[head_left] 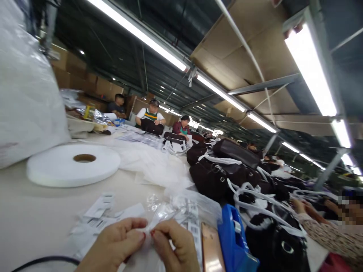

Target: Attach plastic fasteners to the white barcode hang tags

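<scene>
The thin clear plastic (pixel 163 213) sits right between your two hands, gathered to a narrow neck where your fingertips meet it. From that neck it fans out ahead of you and toward your right, so its length seems to run away from your body rather than across it; its creases blur the true edge, and you can't tell where it ends. Some pale film also shows below the pinch, toward you.

Neither hand is nearer: your left hand (pixel 120 240) comes at the neck from the left, your right hand (pixel 177 243) from the right, and their tips almost meet. On each, thumb and index are closed to a small pinch that appears to have hold of the plastic, with the remaining fingers curled in.

Just beyond and to the left, printed white labels (pixel 99 211) lie scattered on the table (pixel 19 211). Beside your right hand is a flat copper-coloured object (pixel 212 245), with a blue tool (pixel 231 236) just past it. Further out, a white roll (pixel 56 170) lies flat to the left, dark bags (pixel 208 179) pile up to the right, and a co-worker's patterned sleeve (pixel 331 236) shows at far right.
</scene>
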`<state>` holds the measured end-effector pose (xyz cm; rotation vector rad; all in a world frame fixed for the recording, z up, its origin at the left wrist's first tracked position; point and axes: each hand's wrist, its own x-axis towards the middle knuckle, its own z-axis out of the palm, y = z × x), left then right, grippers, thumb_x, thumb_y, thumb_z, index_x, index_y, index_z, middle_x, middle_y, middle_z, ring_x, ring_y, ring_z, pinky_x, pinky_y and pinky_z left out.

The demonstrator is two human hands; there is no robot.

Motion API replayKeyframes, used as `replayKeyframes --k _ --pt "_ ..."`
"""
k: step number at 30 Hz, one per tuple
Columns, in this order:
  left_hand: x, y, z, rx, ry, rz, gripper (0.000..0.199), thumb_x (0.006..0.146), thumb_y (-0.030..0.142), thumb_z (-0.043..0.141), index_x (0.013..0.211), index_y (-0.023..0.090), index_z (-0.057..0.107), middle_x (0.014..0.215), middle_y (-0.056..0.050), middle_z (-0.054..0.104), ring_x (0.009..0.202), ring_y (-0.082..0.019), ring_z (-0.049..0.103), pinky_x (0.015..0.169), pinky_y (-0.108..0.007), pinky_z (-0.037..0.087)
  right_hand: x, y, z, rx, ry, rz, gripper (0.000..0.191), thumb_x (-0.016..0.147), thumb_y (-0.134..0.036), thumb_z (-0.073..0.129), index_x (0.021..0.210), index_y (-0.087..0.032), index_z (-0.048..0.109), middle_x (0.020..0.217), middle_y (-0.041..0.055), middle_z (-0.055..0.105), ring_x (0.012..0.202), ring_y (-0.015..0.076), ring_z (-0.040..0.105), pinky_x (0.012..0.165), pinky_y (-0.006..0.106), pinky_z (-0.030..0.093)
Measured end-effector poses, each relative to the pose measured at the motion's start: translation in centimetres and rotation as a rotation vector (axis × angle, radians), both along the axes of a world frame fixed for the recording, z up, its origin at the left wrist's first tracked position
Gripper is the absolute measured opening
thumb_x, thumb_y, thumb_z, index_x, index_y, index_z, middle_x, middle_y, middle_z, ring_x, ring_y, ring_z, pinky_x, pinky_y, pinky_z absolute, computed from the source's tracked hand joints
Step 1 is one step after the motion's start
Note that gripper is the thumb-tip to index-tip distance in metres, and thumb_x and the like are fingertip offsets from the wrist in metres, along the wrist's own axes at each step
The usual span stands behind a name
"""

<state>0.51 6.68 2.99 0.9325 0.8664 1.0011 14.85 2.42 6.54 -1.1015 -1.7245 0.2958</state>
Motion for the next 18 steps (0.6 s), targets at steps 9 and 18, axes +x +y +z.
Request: replayKeyframes --k 9,18 --pt "0.1 -1.0 2.3 -0.103 -0.04 0.059 0.043 0.052 0.037 0.071 0.085 0.015 0.057 0.048 0.001 0.062 0.041 -0.012 0.05 0.046 -0.021 0.035 0.9 0.2 0.5 -0.013 0.018 0.199 0.045 0.055 -0.004 0.049 0.091 -0.023 0.065 0.089 0.0033 0.062 0.083 0.0171 0.058 0.07 0.025 0.044" --pt "-0.2 -1.3 3.2 -0.061 0.066 0.107 0.042 0.049 0.033 0.07 0.084 0.011 0.058 0.039 0.009 0.046 0.036 -0.007 0.038 0.044 -0.019 0.025 0.0 0.6 0.3 -0.227 0.13 0.164 0.008 0.071 -0.017 0.062 0.072 -0.02 0.069 0.066 0.0001 0.065 0.063 0.0133 0.057 0.063 0.023 0.043"
